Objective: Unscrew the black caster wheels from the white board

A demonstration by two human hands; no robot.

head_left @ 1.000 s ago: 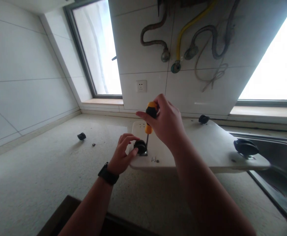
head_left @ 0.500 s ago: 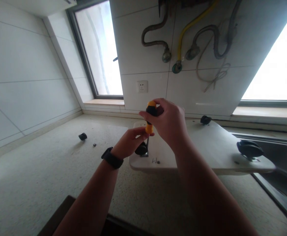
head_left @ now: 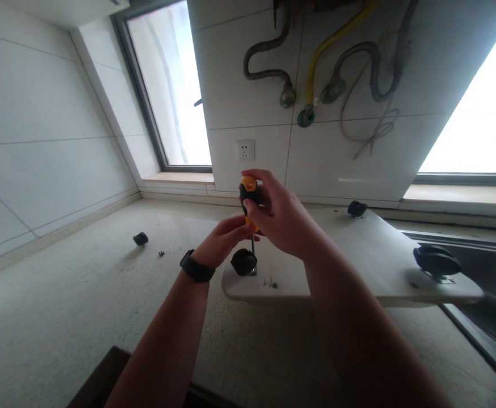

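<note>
My right hand (head_left: 273, 212) is wrapped round the yellow and black handle of a screwdriver (head_left: 248, 192). Its shaft points down at the metal plate of a black caster wheel (head_left: 243, 262), near the front left corner of a white board (head_left: 290, 272). Fingers of my left hand (head_left: 226, 238) are closed at the handle's lower end, close to the shaft; their exact contact is partly hidden. The screwdriver tip is hard to make out behind the caster. More black casters stand on the board, one at the back (head_left: 356, 209) and one at the right end (head_left: 437, 262).
A loose caster (head_left: 140, 238) and a small cluster of screws (head_left: 161, 254) lie on the speckled countertop (head_left: 146, 306) at left. On the right, the board reaches over the edge of a metal sink (head_left: 494, 272). Hoses and a wall socket (head_left: 245, 149) are on the tiled wall behind.
My right hand has shifted left and turned on the handle, and the screwdriver's top now leans further left. My left hand stays by the handle's lower end; the caster shows more.
</note>
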